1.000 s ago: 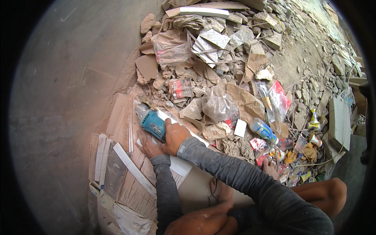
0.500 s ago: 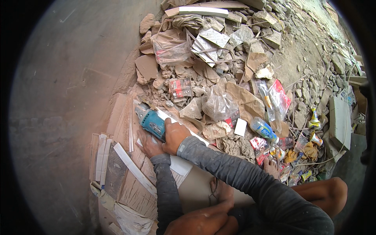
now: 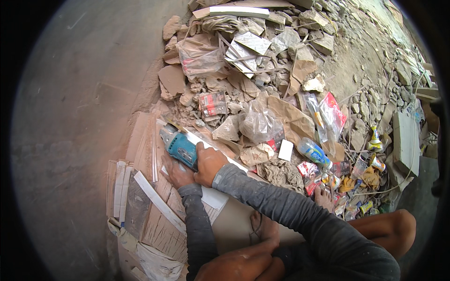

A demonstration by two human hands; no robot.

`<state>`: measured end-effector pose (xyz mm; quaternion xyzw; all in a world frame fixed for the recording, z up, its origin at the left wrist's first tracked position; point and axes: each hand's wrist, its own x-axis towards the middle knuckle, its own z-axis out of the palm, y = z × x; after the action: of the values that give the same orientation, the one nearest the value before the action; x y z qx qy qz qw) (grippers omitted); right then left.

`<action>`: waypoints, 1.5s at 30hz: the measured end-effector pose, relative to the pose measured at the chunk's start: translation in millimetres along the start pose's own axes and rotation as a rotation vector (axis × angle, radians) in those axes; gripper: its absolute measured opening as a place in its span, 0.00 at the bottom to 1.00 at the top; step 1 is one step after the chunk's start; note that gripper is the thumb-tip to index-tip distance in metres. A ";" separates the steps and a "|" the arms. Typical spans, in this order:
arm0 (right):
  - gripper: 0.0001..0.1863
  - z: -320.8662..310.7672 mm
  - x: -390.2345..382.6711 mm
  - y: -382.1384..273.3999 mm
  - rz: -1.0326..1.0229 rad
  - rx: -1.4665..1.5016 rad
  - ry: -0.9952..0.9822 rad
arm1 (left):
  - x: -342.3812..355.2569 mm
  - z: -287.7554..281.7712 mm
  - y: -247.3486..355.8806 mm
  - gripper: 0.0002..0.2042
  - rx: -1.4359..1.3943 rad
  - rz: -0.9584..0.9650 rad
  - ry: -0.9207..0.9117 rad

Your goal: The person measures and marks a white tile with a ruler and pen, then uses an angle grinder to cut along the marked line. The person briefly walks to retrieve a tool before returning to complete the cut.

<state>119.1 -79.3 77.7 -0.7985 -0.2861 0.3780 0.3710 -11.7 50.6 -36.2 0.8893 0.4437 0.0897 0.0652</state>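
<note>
L hand (image 3: 178, 175) partly hidden by grinder (image 3: 182, 149), R sleeve (image 3: 281, 201) cut off at btm edge

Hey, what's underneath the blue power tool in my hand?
A white strip shows along one side of the power tool, and your left hand lies along the other. Whatever is directly beneath its body is covered; I can't tell.

Right hand (image 3: 211, 165) is gripping the rear of a teal angle grinder (image 3: 182, 149), metal head pointing up-left. Left hand (image 3: 178, 176) is lying just below the grinder body; contact unclear. White strip (image 3: 192, 137) is running diagonally along the right hand's far side. Narrow white piece (image 3: 159, 201) is lying lower left on boards (image 3: 161, 236). Rubble (image 3: 314, 21) is filling the top; red box (image 3: 213, 103), clear bag (image 3: 260, 125) and plastic bottle (image 3: 315, 152) are lying right of the grinder. Grey block (image 3: 405, 143) is sitting far right.
</note>
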 end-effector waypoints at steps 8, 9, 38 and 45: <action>0.33 0.9 0.5 1.9 0.008 0.016 -0.010 | 1.3 4.8 -7.9 0.24 -0.005 0.027 0.016; 0.33 0.1 -0.5 1.6 0.009 0.020 -0.007 | 1.3 5.2 -8.4 0.25 0.018 0.019 -0.001; 0.30 -5.4 -10.6 4.0 0.031 0.002 -0.025 | 3.7 -3.2 1.4 0.29 0.004 -0.015 -0.039; 0.30 -7.1 -14.9 5.6 0.030 -0.001 -0.032 | 2.7 -8.4 7.4 0.30 0.013 -0.021 -0.061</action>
<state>117.7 -96.0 82.2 -0.7967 -0.2804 0.3962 0.3601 -6.1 48.7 -26.3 0.8873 0.4514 0.0591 0.0738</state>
